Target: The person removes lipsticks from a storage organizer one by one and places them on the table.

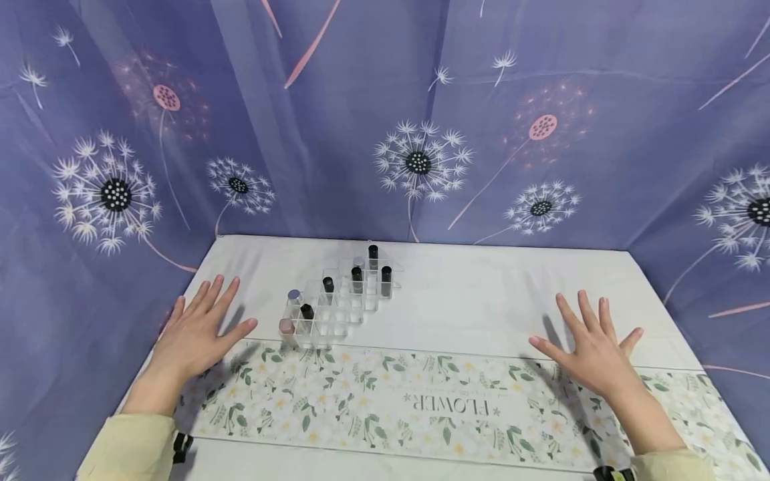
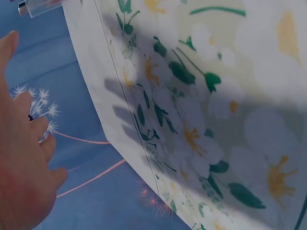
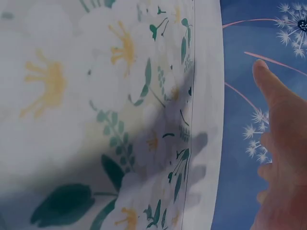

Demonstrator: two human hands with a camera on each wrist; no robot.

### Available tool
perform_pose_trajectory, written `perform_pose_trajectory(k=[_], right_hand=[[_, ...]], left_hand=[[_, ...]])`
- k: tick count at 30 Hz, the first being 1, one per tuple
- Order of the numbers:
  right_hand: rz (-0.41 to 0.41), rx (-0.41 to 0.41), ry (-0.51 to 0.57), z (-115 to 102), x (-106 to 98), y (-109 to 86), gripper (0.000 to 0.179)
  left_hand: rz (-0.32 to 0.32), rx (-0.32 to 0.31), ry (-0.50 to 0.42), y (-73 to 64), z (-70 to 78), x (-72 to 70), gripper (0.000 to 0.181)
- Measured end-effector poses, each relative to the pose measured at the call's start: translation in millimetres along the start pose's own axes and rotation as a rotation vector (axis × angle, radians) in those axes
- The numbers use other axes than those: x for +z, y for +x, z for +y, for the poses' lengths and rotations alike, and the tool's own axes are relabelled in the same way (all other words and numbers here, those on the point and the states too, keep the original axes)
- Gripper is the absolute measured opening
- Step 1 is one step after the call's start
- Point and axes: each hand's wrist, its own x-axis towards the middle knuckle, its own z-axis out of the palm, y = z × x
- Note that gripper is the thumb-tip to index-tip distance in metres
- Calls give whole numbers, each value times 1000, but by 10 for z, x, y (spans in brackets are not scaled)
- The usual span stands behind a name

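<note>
My left hand (image 1: 195,334) hovers over the left side of the table with its fingers spread and nothing held. On the other side my right hand (image 1: 592,347) is likewise spread, palm down above the table. Nearest to the left hand stands a clear stepped rack (image 1: 325,327) with many small square compartments. Several small capped bottles sit in it, among them a black-capped bottle (image 1: 307,312), a pinkish-capped one (image 1: 287,327) at the near left corner and a blue-capped one (image 1: 293,296). In the left wrist view, part of the rack (image 2: 43,8) shows at the top left.
A floral runner (image 1: 373,401) printed with the word FLOWER lies across the white table (image 1: 469,294). Purple curtains (image 1: 337,120) with dandelion prints hang behind and at both sides. The rack stands left of the middle, beyond the runner's far edge.
</note>
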Motion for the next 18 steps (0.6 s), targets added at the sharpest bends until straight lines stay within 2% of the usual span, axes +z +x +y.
perform_pose_trajectory(k=[8, 18], right_hand=[[15, -31, -7, -40, -6, 47, 105], [54, -110, -15, -151, -38, 169, 105]], left_hand=[[7, 11, -128, -33, 34, -31, 96], [35, 27, -239, -82, 98, -71, 104]])
